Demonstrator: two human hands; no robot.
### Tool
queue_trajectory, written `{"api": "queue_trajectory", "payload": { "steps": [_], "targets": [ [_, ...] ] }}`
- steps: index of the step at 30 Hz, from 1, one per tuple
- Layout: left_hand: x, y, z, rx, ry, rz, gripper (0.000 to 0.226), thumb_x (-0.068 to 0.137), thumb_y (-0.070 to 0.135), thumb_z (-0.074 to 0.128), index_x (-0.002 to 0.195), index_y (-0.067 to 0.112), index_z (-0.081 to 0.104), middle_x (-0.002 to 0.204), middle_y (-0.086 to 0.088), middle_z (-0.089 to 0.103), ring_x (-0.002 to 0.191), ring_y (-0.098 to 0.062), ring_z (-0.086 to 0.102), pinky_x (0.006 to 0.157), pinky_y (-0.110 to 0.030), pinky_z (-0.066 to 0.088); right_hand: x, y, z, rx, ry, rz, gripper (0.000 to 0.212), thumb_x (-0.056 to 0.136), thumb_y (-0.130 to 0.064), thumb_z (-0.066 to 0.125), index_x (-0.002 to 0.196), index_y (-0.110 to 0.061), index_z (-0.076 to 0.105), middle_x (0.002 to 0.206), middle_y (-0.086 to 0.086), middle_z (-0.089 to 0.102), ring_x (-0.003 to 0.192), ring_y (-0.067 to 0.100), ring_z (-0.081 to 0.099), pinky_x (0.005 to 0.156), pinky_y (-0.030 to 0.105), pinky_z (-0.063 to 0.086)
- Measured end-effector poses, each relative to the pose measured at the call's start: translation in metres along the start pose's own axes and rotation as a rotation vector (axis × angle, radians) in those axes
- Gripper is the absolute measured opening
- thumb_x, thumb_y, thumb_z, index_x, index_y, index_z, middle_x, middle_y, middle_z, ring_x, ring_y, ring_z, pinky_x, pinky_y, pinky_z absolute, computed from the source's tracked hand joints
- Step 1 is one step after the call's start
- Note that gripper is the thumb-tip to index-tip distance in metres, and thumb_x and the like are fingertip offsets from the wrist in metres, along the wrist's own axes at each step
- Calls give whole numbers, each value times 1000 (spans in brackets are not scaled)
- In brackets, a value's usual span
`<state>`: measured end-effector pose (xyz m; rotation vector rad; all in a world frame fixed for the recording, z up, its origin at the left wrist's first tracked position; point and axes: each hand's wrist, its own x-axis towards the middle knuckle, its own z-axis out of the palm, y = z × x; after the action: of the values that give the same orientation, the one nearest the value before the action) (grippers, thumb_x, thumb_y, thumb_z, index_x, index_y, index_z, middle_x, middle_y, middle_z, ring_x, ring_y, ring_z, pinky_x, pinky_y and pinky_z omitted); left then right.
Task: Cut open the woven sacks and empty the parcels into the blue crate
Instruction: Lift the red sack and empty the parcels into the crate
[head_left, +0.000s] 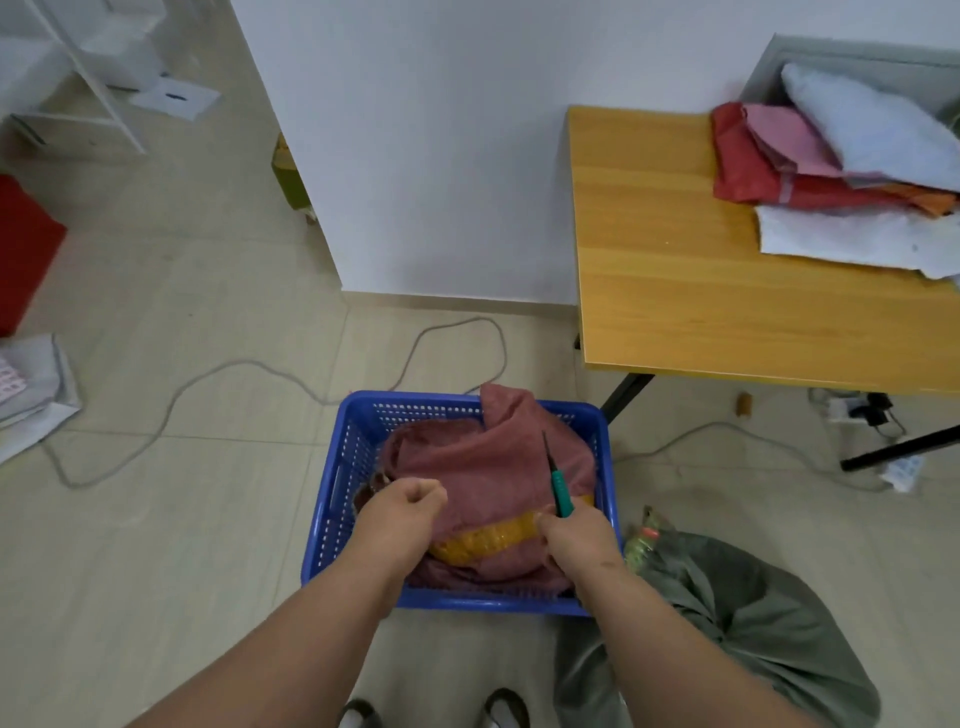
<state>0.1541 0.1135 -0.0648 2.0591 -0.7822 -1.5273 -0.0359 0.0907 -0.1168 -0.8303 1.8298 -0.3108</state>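
A dull red woven sack (488, 462) lies in the blue crate (337, 488) on the floor, one corner draped over the far rim. A yellow parcel (483, 543) shows at its near edge. My left hand (405, 501) grips the sack's left side with curled fingers. My right hand (571, 530) holds a green-handled cutter (558, 486), blade pointing up over the sack, and also pinches the sack's edge by the yellow parcel.
A grey-green sack (737, 618) lies on the floor right of the crate. A wooden table (675, 270) stands at the right with folded sacks (810, 161) stacked on it. Cables (208, 374) run across the tiled floor. A red box (26, 249) sits at the far left.
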Motion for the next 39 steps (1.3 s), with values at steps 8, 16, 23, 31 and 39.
{"api": "queue_trajectory", "payload": {
  "steps": [8, 16, 23, 31, 39],
  "targets": [
    [117, -16, 29, 126, -59, -28, 33, 96, 33, 54, 123, 17, 64, 115, -9, 66, 102, -25, 62, 92, -40, 53, 121, -1, 21, -290, 15, -12, 28, 94, -30, 53, 118, -17, 53, 87, 2, 57, 82, 22, 58, 67, 32, 45],
    [260, -44, 80, 268, -51, -2, 34, 99, 30, 54, 132, 23, 56, 128, 0, 59, 93, -11, 52, 84, -22, 44, 293, 15, 58, -473, 168, -188, 60, 86, -32, 56, 140, -48, 37, 146, 3, 44, 125, 31, 49, 104, 45, 42],
    [306, -98, 107, 331, -85, 26, 39, 98, 28, 55, 136, 24, 50, 120, 7, 58, 101, -10, 54, 82, -20, 40, 345, 32, 79, -345, 67, 8, 49, 89, -35, 54, 135, -29, 39, 121, 11, 60, 104, 32, 58, 94, 41, 45],
    [256, -77, 80, 686, -5, 469, 101, 79, 43, 68, 148, 52, -4, 159, 1, 17, 133, -23, 43, 103, -42, 45, 210, -25, 97, -133, -273, -302, 26, 84, -15, 62, 109, -25, 64, 94, 1, 70, 87, 19, 66, 81, 44, 57],
    [162, 39, 37, 737, 15, 571, 26, 75, 38, 49, 87, 22, 66, 87, 2, 65, 83, -25, 62, 78, -45, 50, 97, -89, 7, 87, -139, -384, 42, 78, 8, 58, 85, -32, 65, 72, -10, 65, 64, 4, 59, 57, 21, 48]
  ]
}}
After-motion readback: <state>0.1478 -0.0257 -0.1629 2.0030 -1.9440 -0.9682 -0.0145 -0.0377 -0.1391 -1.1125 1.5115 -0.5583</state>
